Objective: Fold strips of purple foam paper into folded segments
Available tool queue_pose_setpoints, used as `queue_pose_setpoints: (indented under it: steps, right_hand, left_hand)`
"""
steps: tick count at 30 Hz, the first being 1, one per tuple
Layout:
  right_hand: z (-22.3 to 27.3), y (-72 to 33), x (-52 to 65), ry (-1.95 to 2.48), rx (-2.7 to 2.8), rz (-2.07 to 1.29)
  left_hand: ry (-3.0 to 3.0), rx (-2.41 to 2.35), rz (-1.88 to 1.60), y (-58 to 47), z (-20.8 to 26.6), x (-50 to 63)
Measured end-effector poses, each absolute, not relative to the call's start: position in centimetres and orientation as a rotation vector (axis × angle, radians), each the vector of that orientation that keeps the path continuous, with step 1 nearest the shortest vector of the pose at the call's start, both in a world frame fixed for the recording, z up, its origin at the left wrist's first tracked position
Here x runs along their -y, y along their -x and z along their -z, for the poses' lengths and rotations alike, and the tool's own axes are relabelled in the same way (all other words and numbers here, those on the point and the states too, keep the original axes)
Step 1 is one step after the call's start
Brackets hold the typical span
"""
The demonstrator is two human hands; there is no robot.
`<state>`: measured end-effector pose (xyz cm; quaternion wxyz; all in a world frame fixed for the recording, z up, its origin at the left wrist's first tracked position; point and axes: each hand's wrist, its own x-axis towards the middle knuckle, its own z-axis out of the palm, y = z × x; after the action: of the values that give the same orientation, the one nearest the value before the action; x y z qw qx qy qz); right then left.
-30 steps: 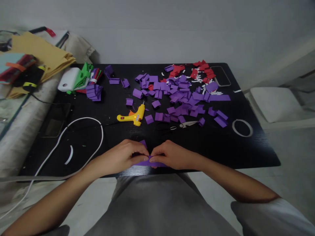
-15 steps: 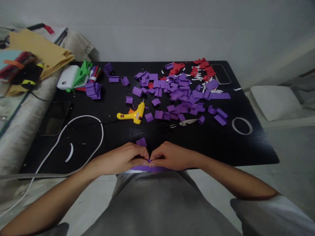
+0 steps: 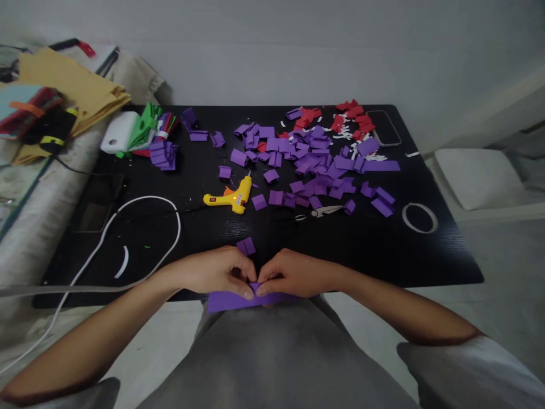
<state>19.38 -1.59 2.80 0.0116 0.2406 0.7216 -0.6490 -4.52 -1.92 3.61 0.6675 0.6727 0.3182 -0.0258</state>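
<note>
Both hands meet at the table's front edge over a purple paper strip (image 3: 225, 301). My left hand (image 3: 223, 271) pinches the strip's upper edge between thumb and bent fingers. Right beside it, my right hand (image 3: 292, 274) grips the same strip, thumb tip close to the left thumb. The strip's left part hangs flat below the left hand; its right part is mostly hidden by the right hand. Just beyond the hands lies a small folded purple paper piece (image 3: 246, 246).
A yellow glue gun (image 3: 232, 197) lies mid-table beside scissors (image 3: 326, 211) and heaped purple paper pieces (image 3: 315, 162). Red paper pieces (image 3: 360, 122) lie at the back. A tape ring (image 3: 419, 218) is on the right. A white cable (image 3: 102, 238) loops at left.
The purple strip has tilted so more of its flat face shows below my left hand. My left fingers have lifted and curled slightly; the right hand has barely moved.
</note>
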Motion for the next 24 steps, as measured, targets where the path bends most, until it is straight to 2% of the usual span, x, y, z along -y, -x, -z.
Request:
queue_pose_setpoints:
  steps: [7, 15, 24]
  right_hand:
    - [-2.4, -19.4, 1.6, -0.716, -2.221, 2.062]
    - [-4.5, -20.3, 1.3, -0.653, -1.462, 2.549]
    - [-5.0, -22.0, 0.9, -0.644, -1.337, 2.617]
  left_hand:
    - [-1.506, -0.632, 0.109, 4.5, -3.6, 1.6]
    - [-1.421, -0.569, 0.031, 4.8, -4.1, 1.6]
    - [-1.436, -0.466, -0.086, 6.0, -4.5, 1.3]
